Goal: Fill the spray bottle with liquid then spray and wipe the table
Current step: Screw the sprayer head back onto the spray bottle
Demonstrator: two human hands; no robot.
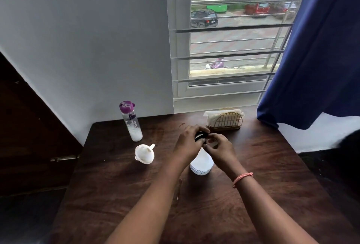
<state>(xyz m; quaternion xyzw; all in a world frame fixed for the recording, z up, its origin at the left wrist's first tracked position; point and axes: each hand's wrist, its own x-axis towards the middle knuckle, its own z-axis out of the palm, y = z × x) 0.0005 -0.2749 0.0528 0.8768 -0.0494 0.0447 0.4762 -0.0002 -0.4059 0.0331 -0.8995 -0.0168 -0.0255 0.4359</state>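
— While both hands sit over the spray bottle, what do you record?

— I see the bottle upright on the dark wooden table, just right of centre. My left hand curls its fingers round the black spray head on top. My right hand has its fingers bent at the bottle's neck, pinching there; how firmly, I cannot tell.

— Surroundings?

— From the bottle, a white funnel lies tipped over at nine o'clock, apart from it. A purple-capped water bottle stands at ten o'clock, white liquid low inside. A gold wire holder of paper napkins stands at one o'clock by the window sill. A pink thread band circles the right wrist.
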